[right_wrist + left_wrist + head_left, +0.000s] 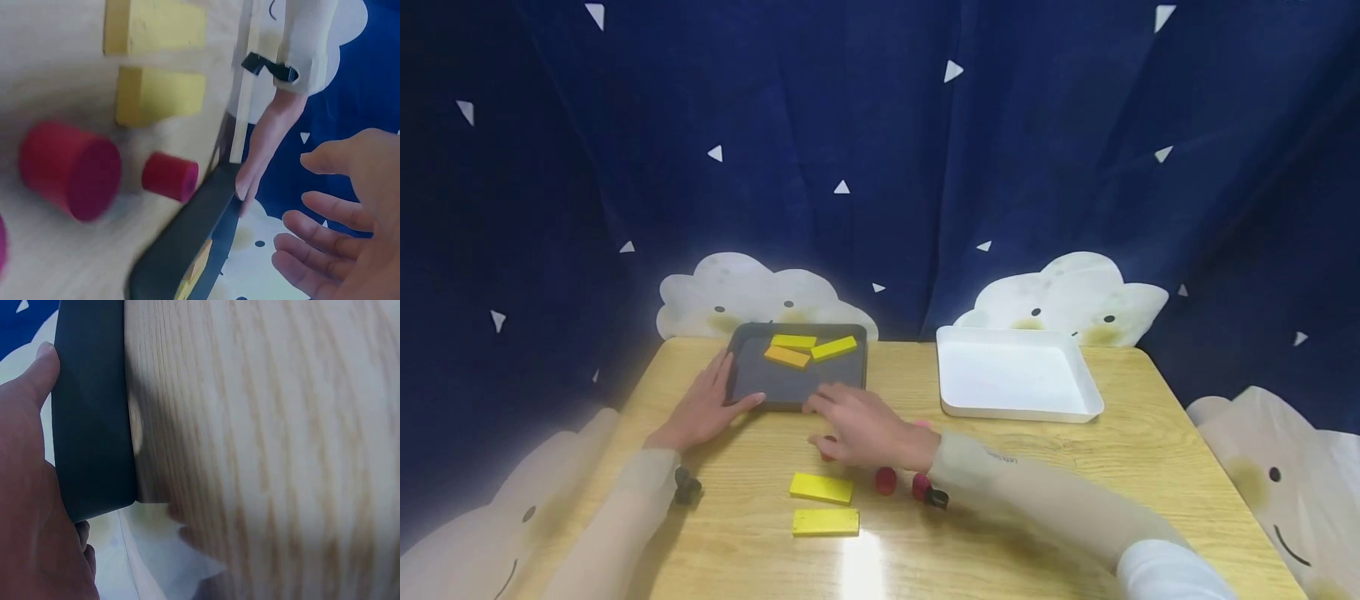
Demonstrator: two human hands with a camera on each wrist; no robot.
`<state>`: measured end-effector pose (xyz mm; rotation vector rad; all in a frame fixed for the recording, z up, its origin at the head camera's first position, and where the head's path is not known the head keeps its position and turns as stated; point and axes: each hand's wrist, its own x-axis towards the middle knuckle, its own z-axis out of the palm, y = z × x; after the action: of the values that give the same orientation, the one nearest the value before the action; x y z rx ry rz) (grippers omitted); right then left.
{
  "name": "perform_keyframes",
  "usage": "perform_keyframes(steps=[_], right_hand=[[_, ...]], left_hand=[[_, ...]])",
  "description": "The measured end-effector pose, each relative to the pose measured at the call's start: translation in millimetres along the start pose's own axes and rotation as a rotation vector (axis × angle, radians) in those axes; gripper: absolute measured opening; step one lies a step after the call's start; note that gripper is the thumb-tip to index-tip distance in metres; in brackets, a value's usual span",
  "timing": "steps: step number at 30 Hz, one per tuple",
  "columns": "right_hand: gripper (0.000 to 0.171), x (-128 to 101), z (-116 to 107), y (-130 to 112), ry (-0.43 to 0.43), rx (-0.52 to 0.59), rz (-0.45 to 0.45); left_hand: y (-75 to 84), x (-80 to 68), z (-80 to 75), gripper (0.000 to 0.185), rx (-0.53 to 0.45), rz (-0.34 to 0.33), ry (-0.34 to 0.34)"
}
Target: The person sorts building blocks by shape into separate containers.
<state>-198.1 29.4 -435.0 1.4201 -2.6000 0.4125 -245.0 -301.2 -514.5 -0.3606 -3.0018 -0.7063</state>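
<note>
Red cylinder (pixel 170 176) near tray (pixel 181 231): right-wrist view shows whole, head only part.

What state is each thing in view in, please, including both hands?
Dark tray: upright, holding three blocks.
Orange block: lying in the dark tray.
Two yellow blocks: lying in the dark tray.
White tray: upright, uncovered.
Yellow blocks on the table: lying flat.
Red cylinders: standing on end.
Left hand: resting against the dark tray.
Right hand: fingers apart, holding nothing.
</note>
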Motion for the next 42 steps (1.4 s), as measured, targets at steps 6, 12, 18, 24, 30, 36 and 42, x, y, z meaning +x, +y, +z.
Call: perform_keyframes(steps=[6,12,18,24,30,36,42], right_hand=[[0.032,-21.1,1.8,-12.6,-0.035,0.029,-0.018],[0.032,-39.5,8.5,-22.8,-0.051,0.067,-0.050],[0.034,-54.8,16.4,-34.1,-0.080,0.105,-0.055],[0.038,-66.2,25.8,-40.8,-0.132,0.158,-0.017],[0.038,-73.4,35.9,-44.1,-0.137,0.141,-0.029],[0.036,-78.7,45.6,-46.5,-0.137,0.088,-0.052],[0.032,-80.0,51.9,-48.2,-0.116,0.018,-0.092]], left_hand=[[2.3,0.6,-2.1,0.113,0.015,-0.024,-0.032],[4.0,0.9,-5.7,0.113,0.024,-0.028,-0.046],[3.5,-0.4,-6.9,0.114,0.018,-0.032,-0.051],[4.8,0.4,-7.8,0.113,0.005,-0.026,-0.044],[2.6,0.8,-3.9,0.113,0.001,-0.011,-0.018],[1.0,1.5,-1.7,0.114,0.008,-0.016,-0.031],[2.7,-0.3,-3.9,0.112,0.003,-0.015,-0.036]])
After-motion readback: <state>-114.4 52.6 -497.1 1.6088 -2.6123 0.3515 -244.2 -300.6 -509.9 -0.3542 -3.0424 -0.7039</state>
